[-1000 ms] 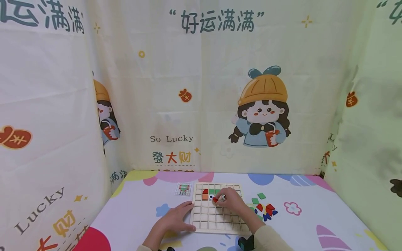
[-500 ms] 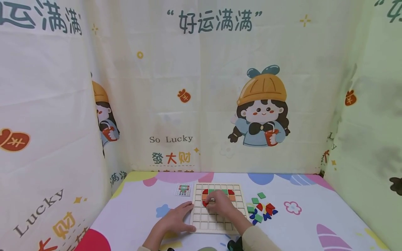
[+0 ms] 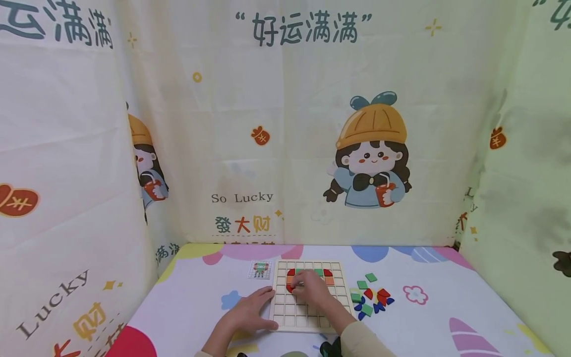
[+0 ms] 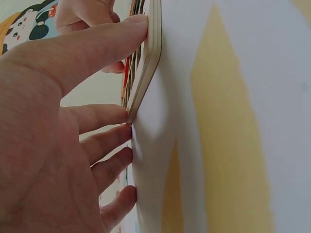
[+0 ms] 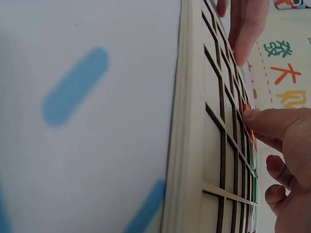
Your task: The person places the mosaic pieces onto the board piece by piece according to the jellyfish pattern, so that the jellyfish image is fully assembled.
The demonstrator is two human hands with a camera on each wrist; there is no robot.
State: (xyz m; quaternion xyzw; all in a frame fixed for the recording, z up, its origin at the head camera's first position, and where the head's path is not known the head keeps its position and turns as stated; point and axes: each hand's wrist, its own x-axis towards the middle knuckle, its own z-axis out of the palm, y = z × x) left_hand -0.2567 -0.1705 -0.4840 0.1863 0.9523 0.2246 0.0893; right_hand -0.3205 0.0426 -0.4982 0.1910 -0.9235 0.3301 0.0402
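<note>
A wooden grid board [image 3: 292, 317] lies on the table, with red quarter-round, green and orange tiles seated in its upper rows. My left hand [image 3: 252, 310] rests at the board's left side. In the left wrist view its thumb [image 4: 131, 29] touches the board's edge, and the other fingers are spread and fairly straight, their tips at the tabletop. Over the upper-left cells, my right hand [image 3: 312, 289] pinches a red rounded tile [image 3: 289, 288] low at the grid. The right wrist view shows the thumb on that red tile [image 5: 245, 107]. Some cells are hidden beneath this hand.
Loose green [image 3: 362, 285], red [image 3: 382, 296] and blue [image 3: 379, 308] tiles lie in a cluster right of the board. A small card [image 3: 260, 270] with a figure on a grid lies beyond its upper left. Printed cloth walls [image 3: 303, 148] surround the table.
The right hand has moved left across the board with the red tile, uncovering red and orange tiles at the right. In the last half second it barely shifts. The left hand stays put.
</note>
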